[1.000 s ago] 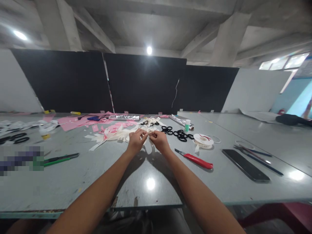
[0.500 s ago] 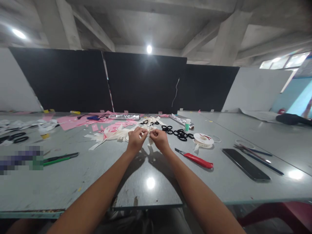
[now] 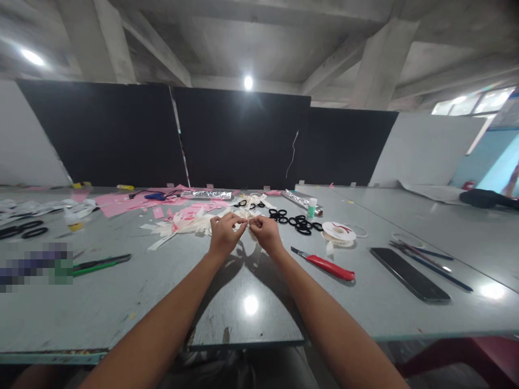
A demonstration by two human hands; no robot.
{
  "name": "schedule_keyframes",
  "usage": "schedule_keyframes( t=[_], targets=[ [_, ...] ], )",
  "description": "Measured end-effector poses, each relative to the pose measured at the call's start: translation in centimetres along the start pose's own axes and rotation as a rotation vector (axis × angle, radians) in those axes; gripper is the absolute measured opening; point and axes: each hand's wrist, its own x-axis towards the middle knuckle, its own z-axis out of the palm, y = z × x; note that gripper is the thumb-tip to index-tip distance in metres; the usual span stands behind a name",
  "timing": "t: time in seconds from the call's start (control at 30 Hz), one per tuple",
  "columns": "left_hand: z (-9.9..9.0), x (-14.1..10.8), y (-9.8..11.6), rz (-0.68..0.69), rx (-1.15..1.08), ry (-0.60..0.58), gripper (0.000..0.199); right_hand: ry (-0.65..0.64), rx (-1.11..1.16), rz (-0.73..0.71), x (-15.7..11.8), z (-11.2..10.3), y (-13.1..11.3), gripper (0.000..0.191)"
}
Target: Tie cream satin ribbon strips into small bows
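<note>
My left hand (image 3: 225, 232) and my right hand (image 3: 264, 231) meet fingertip to fingertip above the middle of the grey table. Both are closed in a pinch. A small pale piece shows between and under the fingers, probably cream ribbon (image 3: 253, 235), mostly hidden by them. Behind and to the left lies a heap of cream strips (image 3: 190, 224) with pink scraps (image 3: 188, 209). Several black rings (image 3: 300, 222) lie just right of my right hand, and a white ribbon spool (image 3: 339, 231) rests beyond them.
A red cutter (image 3: 330, 267) lies right of my right forearm, with a black phone (image 3: 409, 274) farther right. A green cutter (image 3: 101, 265) and black scissors (image 3: 24, 229) are on the left. A glue stick (image 3: 312, 208) stands behind the rings.
The fingertips of my two hands have drawn closer together, and less of the pale piece shows between them. The ribbon's loose end by the spool has shifted slightly.
</note>
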Motion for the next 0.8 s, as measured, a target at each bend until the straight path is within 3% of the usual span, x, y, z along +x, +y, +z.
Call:
schedule_keyframes(
  t=[0.53,0.8],
  targets=[
    [-0.01,0.12,0.06,-0.024,-0.025,-0.007,0.015,-0.024,-0.007,0.004,-0.25,0.10,-0.17,0.007],
    [0.56,0.78,-0.48,-0.142,-0.389,0.037,0.016,0.047,0.178,0.030,0.07,0.42,-0.17,0.020]
  ],
)
